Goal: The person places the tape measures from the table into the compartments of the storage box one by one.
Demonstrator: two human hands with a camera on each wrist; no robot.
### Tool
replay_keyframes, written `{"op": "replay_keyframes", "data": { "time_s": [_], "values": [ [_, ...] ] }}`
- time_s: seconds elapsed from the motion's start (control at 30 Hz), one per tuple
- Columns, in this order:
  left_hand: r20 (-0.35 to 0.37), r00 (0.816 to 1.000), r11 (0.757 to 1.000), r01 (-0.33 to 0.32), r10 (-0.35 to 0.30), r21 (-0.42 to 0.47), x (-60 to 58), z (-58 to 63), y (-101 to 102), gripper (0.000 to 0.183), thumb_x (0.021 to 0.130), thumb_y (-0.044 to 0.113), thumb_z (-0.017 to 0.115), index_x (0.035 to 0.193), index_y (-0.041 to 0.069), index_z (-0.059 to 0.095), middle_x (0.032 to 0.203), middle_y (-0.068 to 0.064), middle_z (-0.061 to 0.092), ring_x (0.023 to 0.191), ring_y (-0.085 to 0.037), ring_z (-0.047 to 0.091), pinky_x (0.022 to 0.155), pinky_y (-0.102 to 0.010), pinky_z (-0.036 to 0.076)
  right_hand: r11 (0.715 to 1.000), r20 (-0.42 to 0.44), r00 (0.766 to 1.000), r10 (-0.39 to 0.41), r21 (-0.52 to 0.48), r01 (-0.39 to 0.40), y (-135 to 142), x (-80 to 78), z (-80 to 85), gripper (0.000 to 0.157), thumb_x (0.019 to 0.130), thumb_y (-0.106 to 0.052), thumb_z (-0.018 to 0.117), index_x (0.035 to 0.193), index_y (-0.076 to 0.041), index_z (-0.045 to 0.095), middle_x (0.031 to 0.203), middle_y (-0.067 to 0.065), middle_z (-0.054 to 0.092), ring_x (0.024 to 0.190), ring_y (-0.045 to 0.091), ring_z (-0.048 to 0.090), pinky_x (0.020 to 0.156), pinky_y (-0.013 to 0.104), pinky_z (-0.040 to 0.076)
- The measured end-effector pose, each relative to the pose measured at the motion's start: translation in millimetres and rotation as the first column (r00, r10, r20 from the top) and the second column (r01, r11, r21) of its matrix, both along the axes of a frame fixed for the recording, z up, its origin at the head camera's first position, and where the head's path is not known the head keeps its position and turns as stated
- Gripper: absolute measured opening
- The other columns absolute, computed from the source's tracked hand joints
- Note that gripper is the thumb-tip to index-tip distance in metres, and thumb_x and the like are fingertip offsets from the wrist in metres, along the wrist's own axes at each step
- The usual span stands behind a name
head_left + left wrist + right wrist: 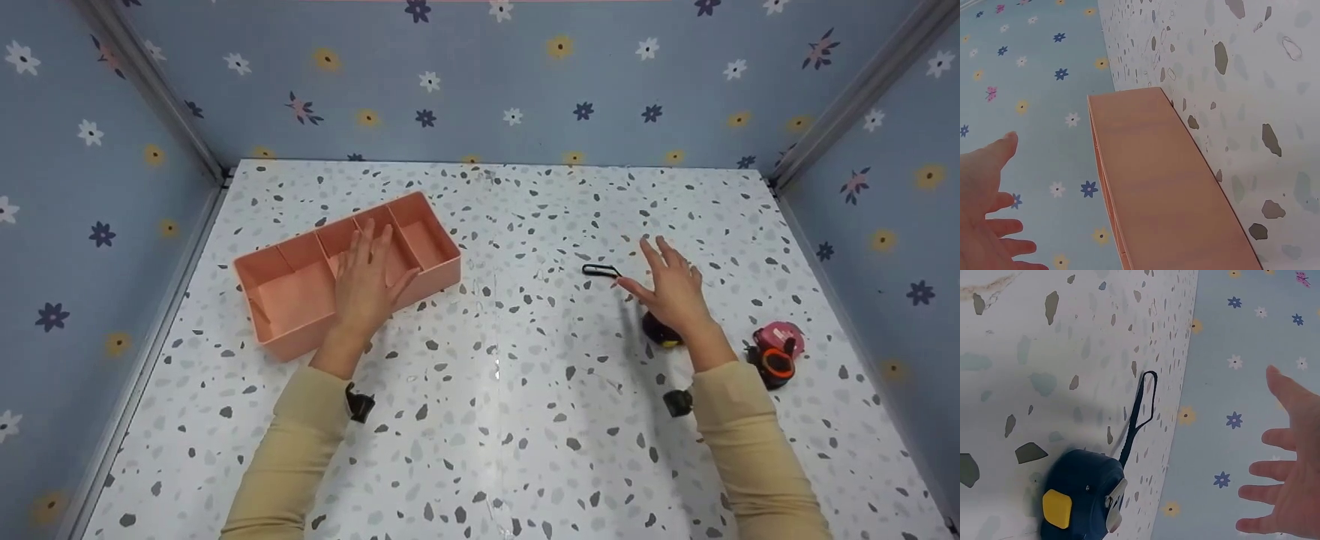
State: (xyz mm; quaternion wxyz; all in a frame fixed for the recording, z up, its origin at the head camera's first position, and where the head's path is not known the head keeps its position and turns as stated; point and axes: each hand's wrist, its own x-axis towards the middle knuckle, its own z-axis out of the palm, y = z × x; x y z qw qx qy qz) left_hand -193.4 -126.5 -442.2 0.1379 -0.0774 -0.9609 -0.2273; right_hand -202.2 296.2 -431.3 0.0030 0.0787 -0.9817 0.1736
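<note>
In the head view, my left hand (pixel 364 291) is over a pink divided box (pixel 289 301) on the left of the table. Its fingers are spread, and the left wrist view shows a gap between the hand (pixel 985 208) and the box wall (pixel 1157 180). My right hand (pixel 675 294) hovers above a dark blue tape measure (pixel 657 330) and holds nothing. The right wrist view shows that tape measure (pixel 1081 495) with a yellow button and a black wrist strap (pixel 1139 408) lying on the table. The hand partly hides it in the head view.
Farther right lie a pink tape measure (pixel 784 335) and a black object with an orange ring (pixel 777 364), close together. They stand on a white speckled table (pixel 517 420). Flower-patterned blue panels (pixel 480 82) enclose the back and both sides.
</note>
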Motion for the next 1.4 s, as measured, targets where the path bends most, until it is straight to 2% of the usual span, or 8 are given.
{"op": "replay_keyframes", "data": {
  "time_s": [0.23, 0.4, 0.5, 0.67, 0.87, 1.03, 1.4],
  "values": [
    [0.013, 1.0, 0.999, 0.001, -0.002, 0.04, 6.4, -0.4, -9, 0.066, 0.084, 0.034, 0.058, 0.137, 0.003, 0.031, 0.142, -0.019, 0.023, 0.128, -0.036, 0.021, 0.103, -0.053, 0.019, 1.0, -0.005, 1.0, -0.006, -0.005, 0.006, 11, 3.8, -7.6, 0.073, 0.084, -0.046, 0.052, 0.138, -0.003, 0.028, 0.138, 0.026, 0.023, 0.123, 0.044, 0.022, 0.096, 0.064, 0.015],
    [-0.02, 1.0, 1.0, -0.012, 0.012, 0.027, 10.8, 0.3, -18, 0.064, 0.085, 0.032, 0.057, 0.135, 0.001, 0.033, 0.139, -0.02, 0.027, 0.125, -0.036, 0.027, 0.101, -0.051, 0.024, 0.999, 0.003, 1.0, 0.006, -0.038, -0.006, 19, 6.3, -13.4, 0.07, 0.085, -0.042, 0.054, 0.136, -0.001, 0.031, 0.137, 0.027, 0.025, 0.123, 0.044, 0.023, 0.094, 0.065, 0.016],
    [-0.041, 0.999, 0.999, -0.023, 0.025, 0.044, 13.0, 0.3, -23, 0.061, 0.084, 0.027, 0.059, 0.133, -0.001, 0.035, 0.137, -0.021, 0.03, 0.123, -0.036, 0.03, 0.101, -0.05, 0.026, 0.998, 0.027, 1.0, 0.011, -0.056, -0.01, 23, 8.5, -15.5, 0.07, 0.085, -0.042, 0.054, 0.136, 0.0, 0.03, 0.137, 0.027, 0.024, 0.123, 0.044, 0.021, 0.094, 0.065, 0.016],
    [-0.027, 0.998, 0.995, -0.053, 0.055, 0.081, 18.2, 1.0, -31, 0.058, 0.083, 0.02, 0.061, 0.131, -0.002, 0.038, 0.135, -0.022, 0.033, 0.122, -0.037, 0.032, 0.099, -0.05, 0.029, 0.997, 0.073, 0.997, 0.004, -0.079, 0.002, 28, 13.1, -21.2, 0.07, 0.085, -0.043, 0.053, 0.136, -0.001, 0.03, 0.137, 0.028, 0.024, 0.123, 0.043, 0.021, 0.095, 0.063, 0.016],
    [-0.013, 0.996, 0.991, -0.085, 0.087, 0.108, 23.1, -5.2, -43, 0.058, 0.082, 0.019, 0.061, 0.13, -0.003, 0.039, 0.133, -0.023, 0.035, 0.121, -0.038, 0.033, 0.098, -0.051, 0.031, 0.995, 0.112, 0.994, 0.009, -0.095, 0.002, 35, 19.7, -29.4, 0.069, 0.085, -0.04, 0.054, 0.136, 0.0, 0.031, 0.136, 0.028, 0.024, 0.123, 0.043, 0.022, 0.094, 0.064, 0.018],
    [-0.017, 0.992, 0.988, -0.122, 0.124, 0.094, 27.5, -9.6, -52, 0.056, 0.082, 0.019, 0.061, 0.128, -0.005, 0.041, 0.13, -0.023, 0.037, 0.118, -0.037, 0.035, 0.096, -0.05, 0.034, 0.996, 0.141, 0.99, 0.011, -0.092, 0.002, 41, 22.0, -35.8, 0.07, 0.085, -0.041, 0.054, 0.136, 0.001, 0.03, 0.136, 0.029, 0.024, 0.122, 0.044, 0.021, 0.094, 0.064, 0.018],
    [0.039, 0.981, 0.975, -0.192, 0.189, 0.109, 39.9, -18.5, -71, 0.055, 0.083, 0.018, 0.06, 0.129, -0.004, 0.04, 0.13, -0.023, 0.035, 0.119, -0.038, 0.032, 0.097, -0.052, 0.031, 0.996, 0.221, 0.975, -0.013, -0.088, 0.033, 52, 26.3, -47.2, 0.076, 0.081, -0.042, 0.058, 0.136, 0.001, 0.028, 0.138, 0.031, 0.019, 0.124, 0.046, 0.016, 0.098, 0.06, 0.018]
  ]
}}
